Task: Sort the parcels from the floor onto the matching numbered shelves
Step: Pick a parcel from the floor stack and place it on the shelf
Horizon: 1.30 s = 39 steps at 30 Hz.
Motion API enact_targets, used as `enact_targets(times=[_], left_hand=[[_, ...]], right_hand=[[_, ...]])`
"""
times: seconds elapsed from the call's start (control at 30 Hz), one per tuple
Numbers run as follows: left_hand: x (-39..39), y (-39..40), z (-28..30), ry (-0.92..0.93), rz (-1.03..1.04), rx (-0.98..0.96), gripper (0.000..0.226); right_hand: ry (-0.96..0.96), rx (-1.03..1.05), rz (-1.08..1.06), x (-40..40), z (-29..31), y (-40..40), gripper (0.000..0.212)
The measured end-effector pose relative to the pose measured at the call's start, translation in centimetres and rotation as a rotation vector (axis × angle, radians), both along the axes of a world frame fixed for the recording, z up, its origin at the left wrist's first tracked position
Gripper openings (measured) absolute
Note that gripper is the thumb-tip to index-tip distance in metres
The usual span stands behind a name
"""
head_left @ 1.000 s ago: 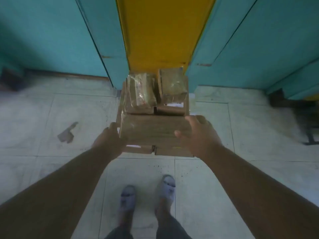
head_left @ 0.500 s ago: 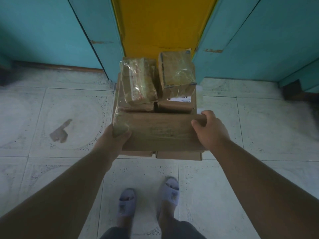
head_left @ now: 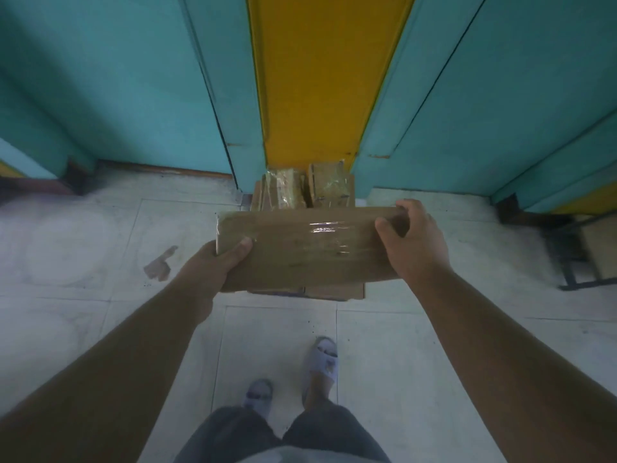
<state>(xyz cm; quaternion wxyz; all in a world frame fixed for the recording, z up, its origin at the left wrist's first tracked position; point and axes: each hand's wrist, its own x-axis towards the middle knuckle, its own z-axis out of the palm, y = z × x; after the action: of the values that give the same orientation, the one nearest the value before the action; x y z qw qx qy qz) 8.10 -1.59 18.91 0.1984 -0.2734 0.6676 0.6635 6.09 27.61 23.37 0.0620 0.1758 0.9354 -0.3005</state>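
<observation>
A long flat brown parcel [head_left: 310, 248] wrapped in clear tape hangs above the floor, held level at both ends. My left hand [head_left: 217, 265] grips its near left corner, thumb on top. My right hand [head_left: 414, 242] clasps its right end, fingers curled over the far edge. Below and behind it a pile of parcels stays on the floor: a tape-wrapped parcel [head_left: 282, 192], a small box [head_left: 330, 187] beside it, and a flat carton [head_left: 337, 290] showing under the held parcel's near edge. No shelf number is visible.
Teal panels [head_left: 133, 88] and a yellow strip [head_left: 317, 78] rise straight ahead behind the pile. A dark metal frame [head_left: 574, 259] stands on the floor at the right. A brown stain [head_left: 160, 265] marks the pale tiles on the left. My slippered feet [head_left: 320, 362] stand below.
Both hands have lifted the long parcel off the pile and toward me. The view has pulled back as I rise, so the remaining parcels look smaller and lower.
</observation>
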Motion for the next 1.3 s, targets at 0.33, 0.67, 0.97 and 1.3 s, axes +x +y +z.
enact_targets(times=[0.33,0.67,0.97,1.3], left_hand=[[4.1,-2.7,12.9,0.077,0.021,0.307,0.069],[6.6,-2.6,18.4,0.286,-0.146,0.295,0.039],[9.3,1.3,19.8,0.909,-0.388,-0.251,0.046],[9.5,0.7,18.6,1.188,-0.477,-0.622,0.083]], right_hand=[[0.297,-0.154,-0.349,9.2,10.9,-3.8,0.069],[0.377,-0.546,-0.436,10.0,12.7,-1.5,0.058],[0.079,-0.983,-0.611,7.9,11.9,1.2,0.097],[0.315,-1.235,-0.659,6.5,15.6,0.5,0.045]])
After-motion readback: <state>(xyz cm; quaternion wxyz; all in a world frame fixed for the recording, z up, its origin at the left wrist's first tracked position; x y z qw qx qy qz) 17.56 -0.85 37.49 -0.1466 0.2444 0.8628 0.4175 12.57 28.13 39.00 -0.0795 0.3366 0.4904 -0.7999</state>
